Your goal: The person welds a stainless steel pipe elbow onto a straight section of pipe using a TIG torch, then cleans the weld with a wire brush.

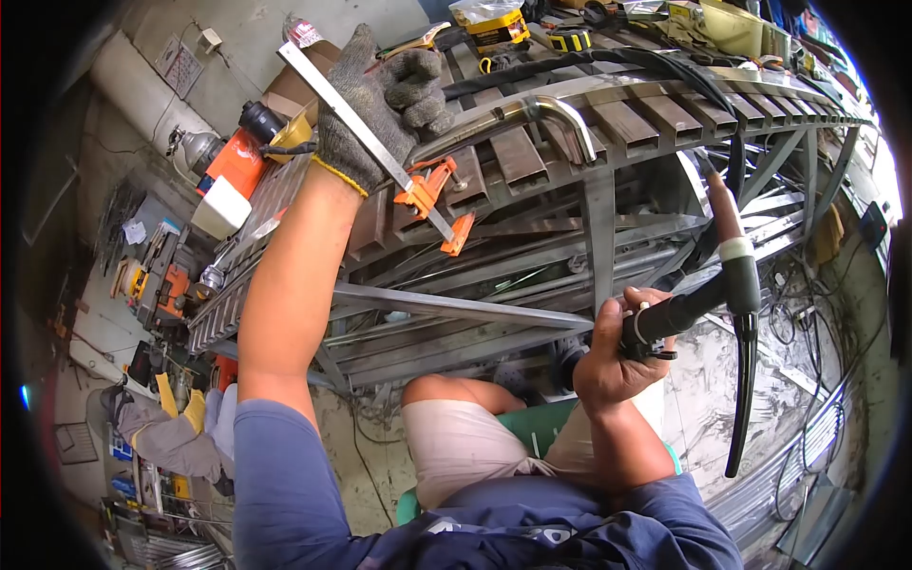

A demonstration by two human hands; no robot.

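My left hand, in a grey knitted glove with a yellow cuff, is over the slatted metal bench. One digit stretches out, apart from the loosely curled others; I see nothing held between them. An orange bar clamp stands at the bench edge, its steel bar crossing in front of the glove. Close to the palm lies a shiny bent metal tube, its curved end toward the bench edge. My bare right hand is closed around a black welding torch; its reddish nozzle points up and its long back cap hangs down.
The slatted bench curves across the view, with a black cable along it. A tape measure and a yellow tub sit at the back. Metal bars fill the frame below. Tools and cloths crowd the left floor.
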